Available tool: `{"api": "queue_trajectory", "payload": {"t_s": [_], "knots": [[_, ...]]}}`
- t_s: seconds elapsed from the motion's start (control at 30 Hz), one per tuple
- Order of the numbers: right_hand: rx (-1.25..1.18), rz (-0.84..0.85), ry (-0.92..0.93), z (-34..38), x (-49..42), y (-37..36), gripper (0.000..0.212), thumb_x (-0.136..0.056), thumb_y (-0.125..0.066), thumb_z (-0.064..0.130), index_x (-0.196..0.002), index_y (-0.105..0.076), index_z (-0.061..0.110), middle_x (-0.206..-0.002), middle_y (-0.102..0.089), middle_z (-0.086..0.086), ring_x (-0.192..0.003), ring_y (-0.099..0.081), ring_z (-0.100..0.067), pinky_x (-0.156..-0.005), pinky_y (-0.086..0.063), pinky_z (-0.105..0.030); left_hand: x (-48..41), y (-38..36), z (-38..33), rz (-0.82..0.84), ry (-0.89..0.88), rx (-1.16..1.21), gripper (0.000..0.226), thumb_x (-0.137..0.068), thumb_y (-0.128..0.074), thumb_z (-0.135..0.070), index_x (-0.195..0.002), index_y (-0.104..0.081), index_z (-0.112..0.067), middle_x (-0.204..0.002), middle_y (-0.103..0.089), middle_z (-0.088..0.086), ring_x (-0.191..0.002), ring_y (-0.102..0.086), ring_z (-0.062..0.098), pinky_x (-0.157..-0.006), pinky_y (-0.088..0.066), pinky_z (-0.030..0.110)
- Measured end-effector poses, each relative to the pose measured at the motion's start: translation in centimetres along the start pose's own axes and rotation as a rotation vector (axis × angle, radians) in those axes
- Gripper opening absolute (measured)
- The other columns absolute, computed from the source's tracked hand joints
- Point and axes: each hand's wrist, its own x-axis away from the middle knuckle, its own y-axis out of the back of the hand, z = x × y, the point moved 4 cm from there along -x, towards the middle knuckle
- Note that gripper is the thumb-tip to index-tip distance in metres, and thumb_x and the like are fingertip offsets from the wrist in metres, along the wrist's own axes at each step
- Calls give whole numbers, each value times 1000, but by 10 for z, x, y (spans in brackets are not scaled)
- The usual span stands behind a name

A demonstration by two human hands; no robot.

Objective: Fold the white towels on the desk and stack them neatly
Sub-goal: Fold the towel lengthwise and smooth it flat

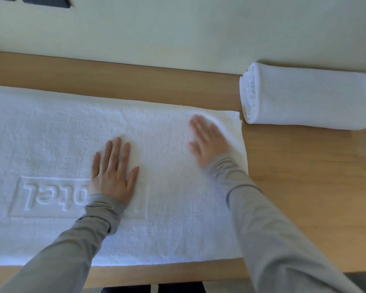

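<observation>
Head view: your left hand (114, 174) lies flat on the towel (51, 127) at centre frame, fingers straight and a little spread, palm down, gripping nothing. Your right hand (207, 140) is right of it, near the towel's right end. It is blurred, but its fingers look straight and flat on the cloth too, holding nothing. Grey sleeves (273, 229) cover both arms.

The towel lies spread along the desk (304, 187), from the left edge of the frame to right of centre. Its left end is out of view. A second white towel, the roll (309, 98), sits at upper right just beyond the spread towel's far right corner, against the pale wall (178, 28).

Risks, as I judge them:
- A hard sideways push from your right hand could drag the top layer and bunch the cloth. There is already a soft ridge by your fingertips.
- At the right end two edges show slightly offset, so folding now would lock that in.
- The near edge runs close to the desk's front, and a pull toward you could slide it off.
- A wide sweep right could knock the roll.
- The roll is rounded, so a stack on it may tip.

The letters (51, 197) are raised, inside a raised rectangle at lower left, upside down to you. "otel" is readable. Your left wrist hides the first letter, so "hotel" is only a guess.
</observation>
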Motion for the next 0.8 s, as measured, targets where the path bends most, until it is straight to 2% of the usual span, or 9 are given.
{"api": "queue_trajectory", "payload": {"t_s": [0.1, 0.2, 0.27, 0.33, 0.43, 0.5, 0.6, 0.73, 0.8], "knots": [[-78, 30, -263, -71, -8, 4, 60, -101, -23, 38, -150, -7, 7, -159, -2, -8, -147, 1, -20, -120, 1, -34, 0, 1, -2, 4, 0, 5, 65, -92, -16, -49, -149, -14, -19, -157, -12, 4, -144, -9, 22, -116, -9, 46], [-89, -5, -456, -76, -13, 10, 62, -101, -23, 38, -149, -5, 2, -159, 1, -14, -147, 5, -25, -119, 5, -36, 0, 1, -2, 4, 11, 4, 65, -92, -15, -50, -149, -14, -19, -157, -12, 4, -144, -9, 22, -116, -10, 46], [-114, -111, -384, -33, -16, 20, 63, -99, -25, 36, -148, -8, 0, -158, -2, -18, -146, 2, -31, -118, 7, -39, 0, 1, -2, 3, 12, 4, 65, -92, -15, -50, -149, -15, -18, -156, -13, 4, -144, -11, 22, -116, -10, 46], [-187, -153, -127, 35, -17, 25, 65, -94, -26, 35, -146, -18, -3, -155, -14, -22, -145, -10, -35, -117, 0, -43, -1, 1, -2, -4, 10, 6, 65, -92, -17, -49, -148, -18, -18, -156, -15, 4, -144, -13, 22, -116, -11, 46], [-194, -78, 162, 112, -5, 14, 65, -94, -21, 37, -145, -24, -2, -154, -21, -18, -145, -15, -31, -118, -10, -46, -1, 1, -2, -13, 10, 1, 64, -92, -19, -49, -148, -22, -17, -155, -18, 5, -143, -16, 22, -115, -13, 46], [-193, -26, 132, 108, 7, 4, 63, -96, -20, 38, -147, -20, 1, -157, -14, -14, -146, -8, -27, -119, -8, -47, -1, 1, -2, -15, 9, -4, 64, -92, -19, -49, -148, -22, -17, -155, -19, 5, -143, -16, 23, -116, -13, 46], [-171, -11, -54, 55, 37, -4, 61, -97, -17, 38, -148, -13, 4, -158, -8, -10, -146, 1, -24, -119, -2, -46, -1, 3, -2, -15, 12, 7, 65, -91, -19, -49, -148, -20, -18, -156, -17, 5, -143, -15, 23, -116, -12, 45], [-130, -36, -262, -6, 91, -4, 60, -95, -19, 34, -144, -26, 0, -154, -22, -15, -143, -19, -30, -117, -15, -48, -1, 6, -5, -9, 18, 25, 66, -90, -19, -49, -148, -21, -17, -156, -17, 5, -143, -14, 24, -116, -11, 46], [-126, -23, -337, -27, 109, -3, 65, -93, -12, 39, -145, -20, 2, -155, -16, -13, -144, -16, -30, -119, -11, -45, 0, 7, -6, -2, 24, 32, 67, -90, -18, -49, -148, -21, -16, -156, -17, 6, -144, -13, 24, -116, -10, 47]]}}
